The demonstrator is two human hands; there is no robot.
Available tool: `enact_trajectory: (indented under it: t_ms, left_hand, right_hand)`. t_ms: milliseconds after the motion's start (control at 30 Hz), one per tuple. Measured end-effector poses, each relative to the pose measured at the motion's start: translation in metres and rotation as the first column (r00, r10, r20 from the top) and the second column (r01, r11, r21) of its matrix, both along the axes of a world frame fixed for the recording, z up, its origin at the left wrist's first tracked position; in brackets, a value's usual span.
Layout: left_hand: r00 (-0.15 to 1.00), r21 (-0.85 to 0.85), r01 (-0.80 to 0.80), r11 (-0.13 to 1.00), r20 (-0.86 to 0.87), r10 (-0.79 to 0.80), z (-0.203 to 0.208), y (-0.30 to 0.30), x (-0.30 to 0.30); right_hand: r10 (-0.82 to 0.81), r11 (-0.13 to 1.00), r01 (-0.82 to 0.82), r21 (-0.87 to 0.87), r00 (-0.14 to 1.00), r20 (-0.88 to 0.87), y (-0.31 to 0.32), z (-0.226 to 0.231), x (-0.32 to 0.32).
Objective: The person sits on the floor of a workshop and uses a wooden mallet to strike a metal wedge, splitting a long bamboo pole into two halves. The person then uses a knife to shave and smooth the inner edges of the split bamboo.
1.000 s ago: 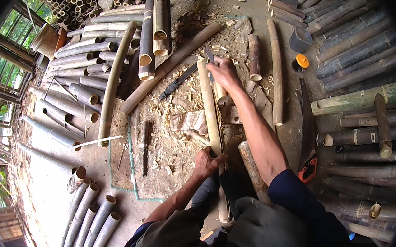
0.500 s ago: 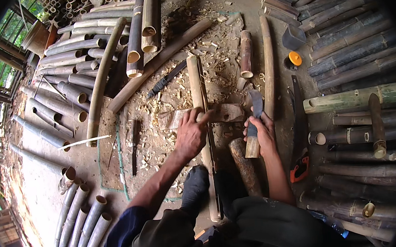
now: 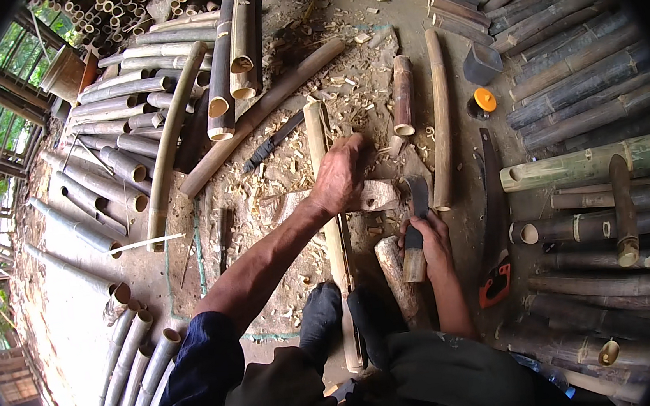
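A long split bamboo length (image 3: 336,261) lies lengthwise before me, across a notched wooden block (image 3: 379,196). My socked feet (image 3: 320,315) flank its near part. Over its far half is my left hand (image 3: 340,176), its fingers curled at the bamboo's right side. Whether anything is inside those fingers is hidden. To the right of the bamboo, my right hand (image 3: 434,241) is closed round the dark-wrapped handle of a knife (image 3: 418,192). Its broad blade points away from me, close to the block's right end, and the bare wooden butt shows below my fingers.
Wood shavings litter the ground around the block. A short log (image 3: 399,278) lies near my right forearm, and a saw (image 3: 491,226) is farther right. An orange-lidded jar (image 3: 481,102) stands beyond. Bamboo poles (image 3: 122,89) are piled left and right. A sheathed-looking blade (image 3: 276,139) lies far left.
My left hand has moved away from me and to the right, across the bamboo, and its fingers are more curled. The knife in my right hand has shifted slightly nearer me.
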State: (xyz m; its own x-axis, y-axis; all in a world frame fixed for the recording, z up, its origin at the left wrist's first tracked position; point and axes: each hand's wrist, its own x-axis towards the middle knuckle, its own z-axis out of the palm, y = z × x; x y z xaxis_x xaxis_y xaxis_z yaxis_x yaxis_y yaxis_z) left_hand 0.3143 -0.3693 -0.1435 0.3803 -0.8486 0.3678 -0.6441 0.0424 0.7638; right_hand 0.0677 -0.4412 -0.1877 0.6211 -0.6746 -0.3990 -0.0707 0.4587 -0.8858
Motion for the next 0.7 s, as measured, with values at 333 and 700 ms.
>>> enact_trajectory:
  t_ms: [333, 700]
  left_hand:
    - [0.278, -0.31, -0.772, 0.555, 0.621, 0.733, 0.047, 0.109, 0.1]
    - [0.599, 0.462, 0.117, 0.879, -0.739, 0.308, -0.083, 0.148, -0.094]
  right_hand:
    - [-0.048, 0.972, 0.023, 0.236, 0.994, 0.102, 0.023, 0.022, -0.011]
    - [0.348, 0.93, -0.338, 0.145, 0.936, -0.054, 0.079, 0.035, 0.015]
